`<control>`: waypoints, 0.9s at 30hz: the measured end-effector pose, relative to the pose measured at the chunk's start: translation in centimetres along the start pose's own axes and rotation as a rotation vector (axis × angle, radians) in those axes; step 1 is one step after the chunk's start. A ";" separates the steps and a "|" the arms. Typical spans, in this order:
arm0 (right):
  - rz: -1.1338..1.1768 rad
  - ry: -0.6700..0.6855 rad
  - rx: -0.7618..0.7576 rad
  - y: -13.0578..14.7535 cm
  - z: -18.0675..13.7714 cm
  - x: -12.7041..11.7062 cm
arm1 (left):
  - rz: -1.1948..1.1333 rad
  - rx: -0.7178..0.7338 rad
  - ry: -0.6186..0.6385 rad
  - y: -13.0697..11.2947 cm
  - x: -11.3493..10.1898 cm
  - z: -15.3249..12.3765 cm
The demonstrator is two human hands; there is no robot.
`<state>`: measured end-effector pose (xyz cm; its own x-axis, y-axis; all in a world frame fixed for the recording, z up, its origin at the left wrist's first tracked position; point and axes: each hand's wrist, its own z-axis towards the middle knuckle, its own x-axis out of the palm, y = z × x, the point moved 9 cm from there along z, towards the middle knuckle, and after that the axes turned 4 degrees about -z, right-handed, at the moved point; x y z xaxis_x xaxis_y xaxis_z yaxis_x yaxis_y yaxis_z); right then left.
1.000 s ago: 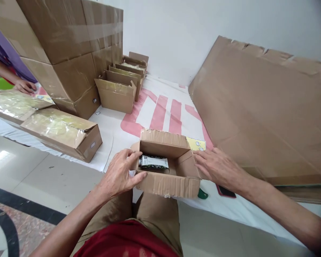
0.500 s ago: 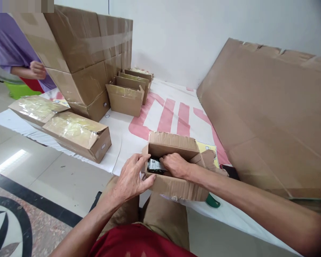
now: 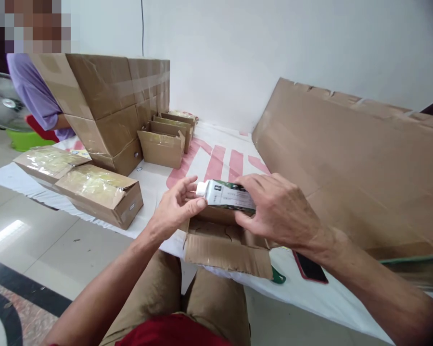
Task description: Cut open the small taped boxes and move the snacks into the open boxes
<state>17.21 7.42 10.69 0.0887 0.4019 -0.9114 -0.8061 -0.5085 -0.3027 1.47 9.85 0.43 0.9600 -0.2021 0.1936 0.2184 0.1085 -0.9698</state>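
Note:
My right hand (image 3: 274, 206) is closed around a silvery-white squeeze tube (image 3: 225, 193) with a white cap, dark print and dark green edges. The tube lies sideways in the air above an open cardboard box (image 3: 227, 259), cap pointing left. Beside the cap is my left hand (image 3: 175, 206), thumb and fingers apart, the fingertips at or very near the cap. Below both hands, the box has its near flap folded outward; the tube and right hand hide its far side.
Large taped cartons (image 3: 108, 86) are stacked at the left, with small open boxes (image 3: 162, 146) beside them. Two taped boxes (image 3: 97, 190) lie near the left table edge. A phone (image 3: 310, 266) and a green handle (image 3: 278, 275) are at right. A person in purple (image 3: 39, 91) is behind the cartons.
My right hand has come up out of the box with the tube. My left hand has left the box's edge and is now by the cap. The view has tilted up slightly.

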 end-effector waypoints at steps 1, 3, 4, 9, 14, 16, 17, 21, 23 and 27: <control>-0.022 -0.038 -0.031 0.7 0.3 -0.7 | -0.065 -0.016 0.018 -0.6 0.4 0.6; -0.028 -0.101 -0.066 1.4 0.8 -1.4 | -0.121 -0.017 -0.008 -1.6 0.5 1.4; 0.005 -0.131 -0.071 1.4 0.9 -1.7 | -0.127 -0.004 -0.038 -2.1 0.3 1.5; 0.562 -0.159 0.070 -2.6 1.4 -1.5 | -0.168 0.133 -0.080 -4.3 -1.2 1.6; 1.027 -0.146 0.111 -5.1 3.6 -2.3 | -0.140 0.380 0.061 -9.5 -1.5 4.3; 1.061 -0.328 0.099 -6.5 5.1 -4.6 | -0.126 0.465 0.072 -12.1 -1.7 6.4; 1.058 -0.409 0.088 -7.1 5.9 -5.7 | -0.115 0.494 0.070 -13.3 -1.9 7.6; 0.973 -0.556 0.068 -9.1 9.2 -8.7 | -0.094 0.562 0.023 -17.2 -3.1 11.4; 0.915 -0.550 0.075 -9.5 10.7 -8.7 | -0.079 0.567 0.013 -18.0 -4.3 12.2; 0.726 -0.421 0.163 -8.4 13.5 -4.3 | 0.089 0.418 0.048 -15.2 -8.1 13.0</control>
<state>15.66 20.23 20.95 -0.6813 0.2848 -0.6743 -0.6558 -0.6467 0.3895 -7.33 22.47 15.57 0.9712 -0.2185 0.0947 0.1965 0.5107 -0.8370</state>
